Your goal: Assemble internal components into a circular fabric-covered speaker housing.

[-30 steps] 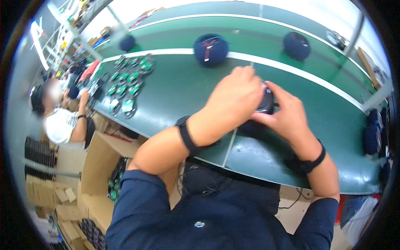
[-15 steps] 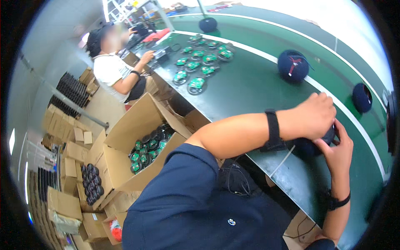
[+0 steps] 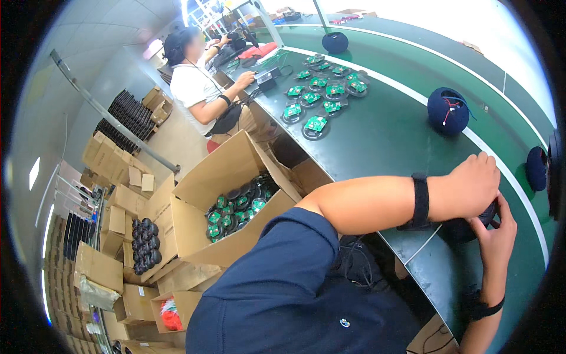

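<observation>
Tabletop (image 3: 389, 147), dark green, beneath hands (image 3: 471, 186), carton (image 3: 221, 168) alongside, pale floor (image 3: 177, 140).

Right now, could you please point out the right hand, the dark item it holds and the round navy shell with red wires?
Right hand (image 3: 499, 235): head view, its middle.
Dark item (image 3: 488, 215): head view, visible side.
Round navy shell (image 3: 449, 123): head view, lower body.

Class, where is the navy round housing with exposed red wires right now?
In the head view, the navy round housing sits at upper right, by the white line, above the left hand.
</observation>
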`<state>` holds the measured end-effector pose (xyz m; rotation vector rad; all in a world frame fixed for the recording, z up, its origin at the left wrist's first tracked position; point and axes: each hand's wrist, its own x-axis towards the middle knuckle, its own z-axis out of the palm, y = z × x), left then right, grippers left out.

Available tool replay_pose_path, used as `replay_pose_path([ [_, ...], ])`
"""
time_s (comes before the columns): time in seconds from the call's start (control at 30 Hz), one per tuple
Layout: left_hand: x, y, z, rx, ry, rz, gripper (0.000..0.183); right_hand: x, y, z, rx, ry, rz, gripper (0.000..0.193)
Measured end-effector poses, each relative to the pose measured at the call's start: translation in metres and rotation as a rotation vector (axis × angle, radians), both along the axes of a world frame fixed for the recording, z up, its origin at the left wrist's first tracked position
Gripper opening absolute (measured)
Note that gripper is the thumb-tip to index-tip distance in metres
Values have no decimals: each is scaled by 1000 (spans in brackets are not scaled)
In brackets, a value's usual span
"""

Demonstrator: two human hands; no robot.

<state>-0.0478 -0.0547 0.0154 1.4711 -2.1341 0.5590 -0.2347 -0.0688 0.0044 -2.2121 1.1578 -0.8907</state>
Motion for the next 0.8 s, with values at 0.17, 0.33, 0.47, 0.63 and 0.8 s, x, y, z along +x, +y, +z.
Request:
replay_pose_path([
  [0.17, 11, 0, 9, 32, 30, -167, 35, 4, 1, 3, -30, 19, -6, 81],
  [0.33, 29, 14, 18, -69, 15, -426, 27, 8, 5, 12, -100, 35, 4, 71],
  [0.47, 37, 22, 37, -241, 344, -662, 20, 8, 4, 20, -233, 87, 0, 82],
  [0.63, 44, -12, 60, -245, 643, -428, 21, -3, -8, 28, -287, 189, -132, 89],
  [0.8, 30, -124, 24, -366, 435, -268, 17, -33, -60, 30, -232, 237, -321, 86],
])
